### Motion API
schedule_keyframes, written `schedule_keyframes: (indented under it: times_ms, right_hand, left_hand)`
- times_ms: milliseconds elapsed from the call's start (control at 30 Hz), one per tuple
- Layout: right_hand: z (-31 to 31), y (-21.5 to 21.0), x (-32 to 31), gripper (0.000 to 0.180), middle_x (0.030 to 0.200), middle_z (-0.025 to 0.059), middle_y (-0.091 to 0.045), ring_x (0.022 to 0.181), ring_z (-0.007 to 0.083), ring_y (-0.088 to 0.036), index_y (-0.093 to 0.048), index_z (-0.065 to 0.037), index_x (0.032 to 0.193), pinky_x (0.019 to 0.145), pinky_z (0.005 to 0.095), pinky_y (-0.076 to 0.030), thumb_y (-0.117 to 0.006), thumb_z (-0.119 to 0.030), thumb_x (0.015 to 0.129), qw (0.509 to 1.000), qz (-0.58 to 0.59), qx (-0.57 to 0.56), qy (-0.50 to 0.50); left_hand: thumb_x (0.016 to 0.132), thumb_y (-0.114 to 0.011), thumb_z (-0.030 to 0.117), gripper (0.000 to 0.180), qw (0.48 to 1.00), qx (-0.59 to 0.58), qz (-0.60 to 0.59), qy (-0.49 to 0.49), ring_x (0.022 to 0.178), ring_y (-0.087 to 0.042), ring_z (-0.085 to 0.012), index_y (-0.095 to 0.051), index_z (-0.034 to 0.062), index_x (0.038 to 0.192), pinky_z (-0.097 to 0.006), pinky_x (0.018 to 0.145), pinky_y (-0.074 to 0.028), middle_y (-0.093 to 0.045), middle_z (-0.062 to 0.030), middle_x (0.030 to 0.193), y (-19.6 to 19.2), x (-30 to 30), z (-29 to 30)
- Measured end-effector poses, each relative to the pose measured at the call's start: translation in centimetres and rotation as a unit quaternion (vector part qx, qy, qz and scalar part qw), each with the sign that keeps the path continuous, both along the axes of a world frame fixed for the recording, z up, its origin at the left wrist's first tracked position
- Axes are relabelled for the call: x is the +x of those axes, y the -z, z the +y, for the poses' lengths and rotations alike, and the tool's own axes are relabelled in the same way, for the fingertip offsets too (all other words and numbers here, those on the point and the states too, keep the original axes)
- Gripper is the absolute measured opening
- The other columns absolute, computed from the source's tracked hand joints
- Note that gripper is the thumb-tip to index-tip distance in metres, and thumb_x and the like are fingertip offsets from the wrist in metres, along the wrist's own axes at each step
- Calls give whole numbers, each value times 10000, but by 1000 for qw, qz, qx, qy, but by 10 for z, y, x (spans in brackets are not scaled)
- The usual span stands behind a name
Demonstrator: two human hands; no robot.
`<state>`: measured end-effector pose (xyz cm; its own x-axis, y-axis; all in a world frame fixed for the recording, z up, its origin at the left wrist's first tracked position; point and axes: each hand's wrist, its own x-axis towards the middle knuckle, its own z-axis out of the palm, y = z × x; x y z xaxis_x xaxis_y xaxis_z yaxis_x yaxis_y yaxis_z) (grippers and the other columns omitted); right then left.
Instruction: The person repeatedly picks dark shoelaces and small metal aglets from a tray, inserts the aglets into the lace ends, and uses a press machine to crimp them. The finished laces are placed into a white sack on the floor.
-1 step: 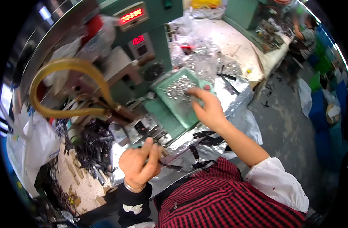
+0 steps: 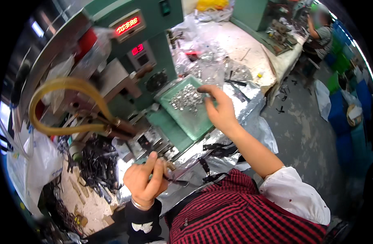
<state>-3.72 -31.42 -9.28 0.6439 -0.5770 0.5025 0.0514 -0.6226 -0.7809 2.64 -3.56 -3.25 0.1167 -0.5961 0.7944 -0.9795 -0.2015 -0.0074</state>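
My left hand (image 2: 145,181) is closed, index finger and thumb pressed at a black strap (image 2: 144,142) whose end lies on a small metal fixture (image 2: 159,140) of the green press. A dark strip also shows at the right side of this hand. Over the right rim of a light green tray (image 2: 191,132) is my right hand (image 2: 221,110), index finger stretched out and thumb apart. I see nothing between them. Small shiny metal pieces (image 2: 185,98) are heaped in the tray, just left of the fingertip.
The green press (image 2: 154,24) with red displays stands ahead. A yellowish hose (image 2: 68,83) loops at left, above a heap of black straps (image 2: 99,164). More black straps (image 2: 221,149) lie on silver foil (image 2: 251,116). Another person (image 2: 321,36) sits far right.
My right hand has moved from the heap's edge toward the far right rim of the tray. My left hand stays by the fixture. The whole view has shifted slightly.
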Motion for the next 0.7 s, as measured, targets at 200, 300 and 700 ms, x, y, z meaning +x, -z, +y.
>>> schedule_keyframes:
  times_ms: [200, 300, 700]
  right_hand:
    - [4, 16, 8, 172, 921, 186, -684, 925, 372, -656, -701, -38, 885, 781, 496, -545, -633, -76, 732, 952, 280, -123, 14]
    - [18, 23, 10, 98, 945, 113, -639, 1000, 307, -611, -674, -49, 796, 765, 439, -545, -642, -121, 738, 951, 202, -212, 99]
    - [19, 22, 11, 156, 920, 101, -635, 936, 310, -619, -653, -56, 994, 799, 442, -495, -672, -109, 849, 994, -20, -104, 4]
  left_hand:
    - [669, -703, -90, 405, 998, -29, 49, 38, 510, -584, -223, -677, -9, 1065, -278, 479, -436, -732, -207, 986, -4, -7, -6]
    - [697, -715, -48, 368, 993, -26, 119, -3, 780, -659, -344, -674, -27, 1062, -381, 632, -507, -704, -255, 1057, -5, -20, -5]
    - [871, -676, 164, 340, 821, 467, 97, -315, 1100, -626, -414, -706, 114, 1206, -479, 951, -493, -603, -206, 1363, -6, -8, 160]
